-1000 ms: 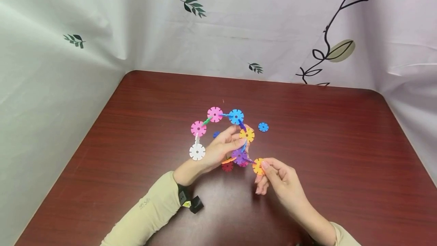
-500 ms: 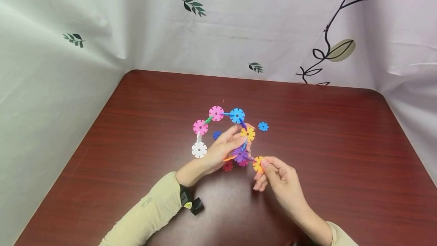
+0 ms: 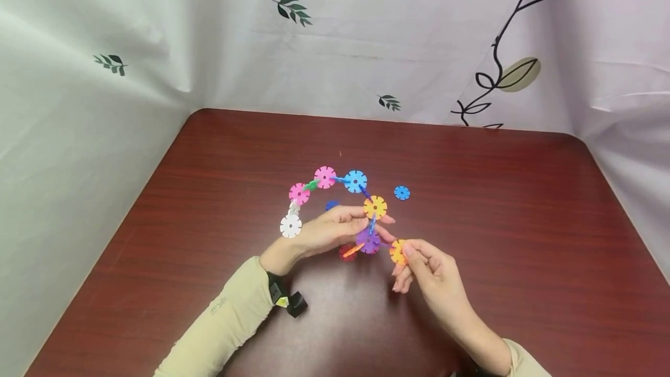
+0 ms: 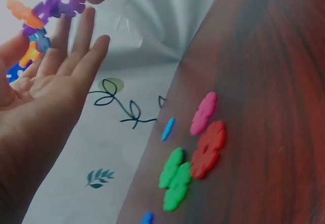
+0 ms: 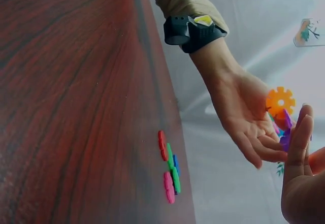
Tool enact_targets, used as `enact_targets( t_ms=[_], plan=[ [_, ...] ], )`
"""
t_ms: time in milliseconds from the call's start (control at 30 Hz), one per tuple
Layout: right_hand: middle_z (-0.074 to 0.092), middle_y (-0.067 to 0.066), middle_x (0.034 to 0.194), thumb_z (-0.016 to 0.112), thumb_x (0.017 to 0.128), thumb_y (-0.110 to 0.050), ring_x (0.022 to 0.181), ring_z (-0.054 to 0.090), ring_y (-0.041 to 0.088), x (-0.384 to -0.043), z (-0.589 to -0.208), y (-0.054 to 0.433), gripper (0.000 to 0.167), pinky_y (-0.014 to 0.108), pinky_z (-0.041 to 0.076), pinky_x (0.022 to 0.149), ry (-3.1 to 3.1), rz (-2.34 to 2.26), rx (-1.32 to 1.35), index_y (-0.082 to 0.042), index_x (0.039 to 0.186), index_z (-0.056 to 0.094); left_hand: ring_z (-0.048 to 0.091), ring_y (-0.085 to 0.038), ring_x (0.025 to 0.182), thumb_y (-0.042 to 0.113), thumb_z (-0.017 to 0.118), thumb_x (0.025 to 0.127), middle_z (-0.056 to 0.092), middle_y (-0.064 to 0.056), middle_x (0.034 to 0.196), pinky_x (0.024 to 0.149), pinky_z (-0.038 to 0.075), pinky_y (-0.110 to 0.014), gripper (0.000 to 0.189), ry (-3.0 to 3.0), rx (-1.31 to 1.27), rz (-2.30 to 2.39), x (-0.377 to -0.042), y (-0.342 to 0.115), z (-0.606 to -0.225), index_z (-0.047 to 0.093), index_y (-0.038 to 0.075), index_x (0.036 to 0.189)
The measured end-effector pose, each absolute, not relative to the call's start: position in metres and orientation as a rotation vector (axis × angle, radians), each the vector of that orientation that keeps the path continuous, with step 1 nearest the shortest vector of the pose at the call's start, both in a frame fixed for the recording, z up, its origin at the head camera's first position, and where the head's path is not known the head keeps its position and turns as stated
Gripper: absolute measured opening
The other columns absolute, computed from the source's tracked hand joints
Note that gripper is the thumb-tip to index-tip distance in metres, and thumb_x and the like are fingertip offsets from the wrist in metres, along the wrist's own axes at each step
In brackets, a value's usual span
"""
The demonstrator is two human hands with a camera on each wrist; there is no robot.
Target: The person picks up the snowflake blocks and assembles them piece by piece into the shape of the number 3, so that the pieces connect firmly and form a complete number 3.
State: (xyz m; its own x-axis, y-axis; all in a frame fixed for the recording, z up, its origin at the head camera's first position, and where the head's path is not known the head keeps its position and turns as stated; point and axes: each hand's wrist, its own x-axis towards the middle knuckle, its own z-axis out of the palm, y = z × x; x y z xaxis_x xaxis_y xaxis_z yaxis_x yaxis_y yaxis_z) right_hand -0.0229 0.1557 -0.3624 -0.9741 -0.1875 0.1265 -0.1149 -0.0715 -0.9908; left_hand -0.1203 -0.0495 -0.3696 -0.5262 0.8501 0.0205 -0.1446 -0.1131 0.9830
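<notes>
A chain of interlocking plastic discs (image 3: 355,181) arches above the table, with pink, green, blue, yellow, purple, orange and white pieces. My left hand (image 3: 327,233) holds it between thumb and index near a yellow disc (image 3: 375,207); in the left wrist view, its other fingers (image 4: 81,46) stretch out straight. A white disc (image 3: 290,226) ends the chain over the left wrist. At the other end, my right hand (image 3: 439,278) pinches an orange disc (image 3: 396,252) joined to the purple disc (image 3: 368,241). Another orange piece (image 3: 353,250) sticks out from that purple disc.
Loose discs lie on the dark wooden table (image 3: 235,162): a blue one (image 3: 402,192), a red one (image 4: 208,150), a pink one (image 4: 204,113) and green ones (image 4: 175,178). White cloth walls (image 3: 340,63) stand behind the table and at both sides.
The left hand has turned slightly and its fingers have straightened behind the chain. The chain's white end has swung a little left. The right hand keeps its pinch on the orange disc.
</notes>
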Motion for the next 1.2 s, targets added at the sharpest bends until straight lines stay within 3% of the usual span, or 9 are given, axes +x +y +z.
enact_targets(
  t_ms=[200,400,567,700,833,967,1200],
  plan=[
    [0.061,0.009,0.065,0.043,0.098,-0.003,0.049,0.060,0.014,-0.023,-0.363,0.157,0.022,0.029,0.050,0.044,2.105,-2.264,-0.354,0.016,0.098,0.054,0.063,-0.025,0.106,0.026,0.048,0.098,0.068,-0.015,0.105,0.091,0.049,-0.033,0.042,1.407,0.630,1.832,-0.117,-0.042,-0.368,0.051,-0.008,0.122],
    [0.062,0.005,0.066,0.042,0.099,-0.003,0.050,0.060,0.014,-0.023,-0.365,0.157,0.022,0.029,0.050,0.044,2.106,-2.251,-0.345,0.016,0.099,0.053,0.065,-0.039,0.090,0.021,0.047,0.098,0.068,-0.010,0.090,0.081,0.054,-0.039,0.036,1.466,0.552,1.867,-0.114,-0.036,-0.363,0.056,-0.006,0.118],
    [0.062,0.002,0.066,0.042,0.099,-0.003,0.050,0.061,0.014,-0.024,-0.367,0.157,0.023,0.030,0.050,0.044,2.093,-2.245,-0.362,0.016,0.096,0.054,0.065,-0.027,0.091,0.025,0.047,0.097,0.067,-0.015,0.095,0.079,0.052,-0.030,0.036,1.571,0.582,1.831,-0.114,-0.033,-0.361,0.059,-0.004,0.115],
    [0.062,0.002,0.066,0.043,0.098,-0.001,0.049,0.062,0.014,-0.026,-0.367,0.158,0.021,0.030,0.051,0.044,2.100,-2.225,-0.381,0.016,0.097,0.055,0.064,-0.034,0.087,0.023,0.048,0.097,0.066,-0.022,0.093,0.069,0.053,-0.026,0.035,1.557,0.585,1.823,-0.113,-0.033,-0.360,0.059,-0.006,0.113],
    [0.063,0.000,0.065,0.043,0.097,0.002,0.049,0.062,0.014,-0.029,-0.368,0.162,0.019,0.030,0.051,0.043,2.090,-2.228,-0.433,0.017,0.098,0.054,0.065,-0.031,0.080,0.024,0.050,0.097,0.068,-0.011,0.089,0.065,0.056,-0.032,0.036,1.515,0.564,1.821,-0.112,-0.034,-0.359,0.057,-0.007,0.114],
    [0.064,0.000,0.066,0.042,0.096,0.005,0.049,0.062,0.012,-0.031,-0.370,0.161,0.018,0.029,0.051,0.042,2.071,-2.241,-0.498,0.018,0.097,0.054,0.066,-0.019,0.080,0.023,0.050,0.096,0.068,-0.004,0.088,0.065,0.056,-0.036,0.037,1.458,0.551,1.828,-0.110,-0.036,-0.359,0.055,-0.009,0.113],
    [0.064,0.008,0.067,0.041,0.097,0.003,0.052,0.064,0.015,-0.033,-0.367,0.157,0.017,0.033,0.052,0.045,2.046,-2.223,-0.545,0.015,0.098,0.054,0.065,-0.018,0.087,0.023,0.051,0.095,0.069,-0.003,0.089,0.079,0.054,-0.035,0.037,1.493,0.640,1.850,-0.111,-0.043,-0.355,0.055,-0.011,0.111]
  ],
)
